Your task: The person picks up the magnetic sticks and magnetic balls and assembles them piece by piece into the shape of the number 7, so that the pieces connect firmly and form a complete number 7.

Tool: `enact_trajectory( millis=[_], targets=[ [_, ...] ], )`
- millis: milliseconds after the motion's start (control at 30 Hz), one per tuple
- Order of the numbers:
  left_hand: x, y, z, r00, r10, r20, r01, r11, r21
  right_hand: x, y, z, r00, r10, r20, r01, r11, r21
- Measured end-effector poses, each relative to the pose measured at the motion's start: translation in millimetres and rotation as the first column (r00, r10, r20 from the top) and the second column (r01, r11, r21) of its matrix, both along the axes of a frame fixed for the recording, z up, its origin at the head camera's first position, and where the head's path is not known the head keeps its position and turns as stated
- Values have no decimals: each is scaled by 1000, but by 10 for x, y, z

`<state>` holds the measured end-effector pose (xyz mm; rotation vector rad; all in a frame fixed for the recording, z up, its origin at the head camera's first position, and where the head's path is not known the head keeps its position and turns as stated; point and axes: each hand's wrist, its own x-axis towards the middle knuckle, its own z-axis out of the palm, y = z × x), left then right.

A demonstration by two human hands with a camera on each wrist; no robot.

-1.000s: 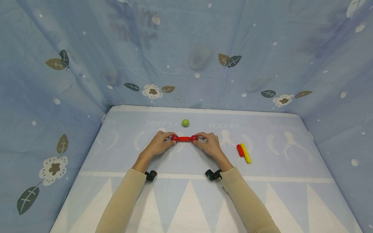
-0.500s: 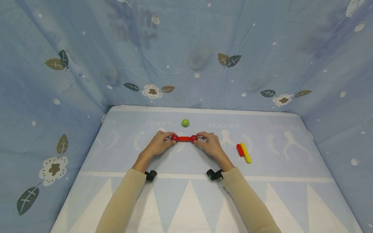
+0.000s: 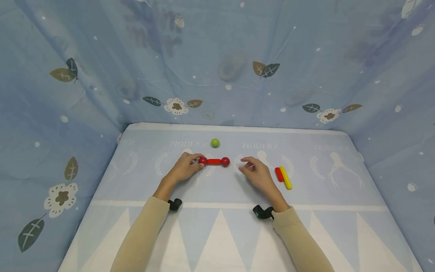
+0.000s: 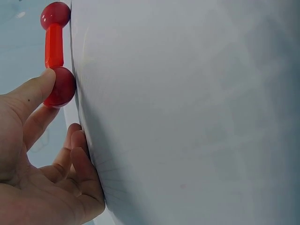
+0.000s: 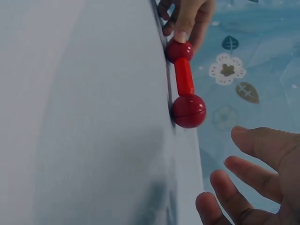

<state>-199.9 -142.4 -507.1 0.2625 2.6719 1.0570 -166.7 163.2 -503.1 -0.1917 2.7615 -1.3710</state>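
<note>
Glossy red dumbbell-shaped piece [image 3: 214, 162], two balls on a straight rod, lies on pale blue-and-white patterned cloth [image 3: 217, 190], long axis left-right between hands. Left hand [image 3: 183, 167], nearer, pinches left end; right hand [image 3: 259, 175] empty, fingers loosely parted, off right end.

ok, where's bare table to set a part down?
Free on the table: right of the yellow stick, left of the left hand, between the sleeves. Crowded: the left hand's red dumbbell with the green ball just beyond, and the short red stick between right hand and yellow stick.
</note>
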Motion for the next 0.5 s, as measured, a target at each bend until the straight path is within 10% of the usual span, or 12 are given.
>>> enact_trajectory(
  millis=[500],
  targets=[
    [6,-4,10,1000,-3,-18,3,1000,8,433,414,76,995,-60,-79,61,998,11]
  ],
)
